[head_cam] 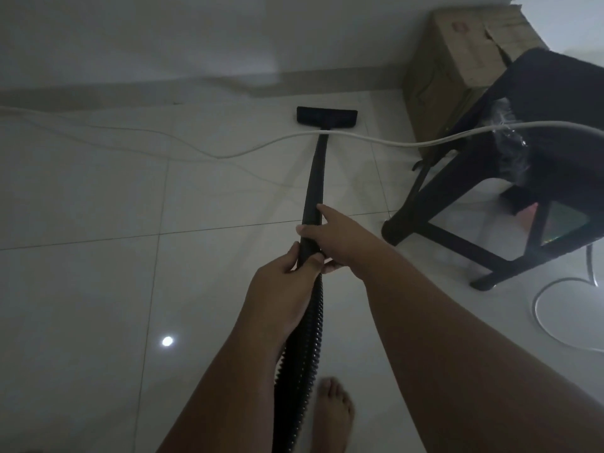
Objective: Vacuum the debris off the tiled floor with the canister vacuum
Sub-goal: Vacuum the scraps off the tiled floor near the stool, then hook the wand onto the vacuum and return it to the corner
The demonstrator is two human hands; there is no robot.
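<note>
A black vacuum wand (316, 178) runs away from me over the pale tiled floor (98, 197). Its flat black floor nozzle (327, 116) rests on the tiles near the far wall. My right hand (330, 238) grips the wand's near end from the right. My left hand (284, 282) holds the spot just below, where the ribbed black hose (304, 348) joins the wand. The hose drops toward me between my forearms. The canister is out of view. In the dim light I see no debris on the floor.
A white cable (376, 140) crosses over the wand and runs to the right. A black stool (523, 178) stands at the right, with a cardboard box (457, 60) behind it against the wall. A thin wire loops on the floor (542, 308). My bare foot (333, 416) is at the bottom.
</note>
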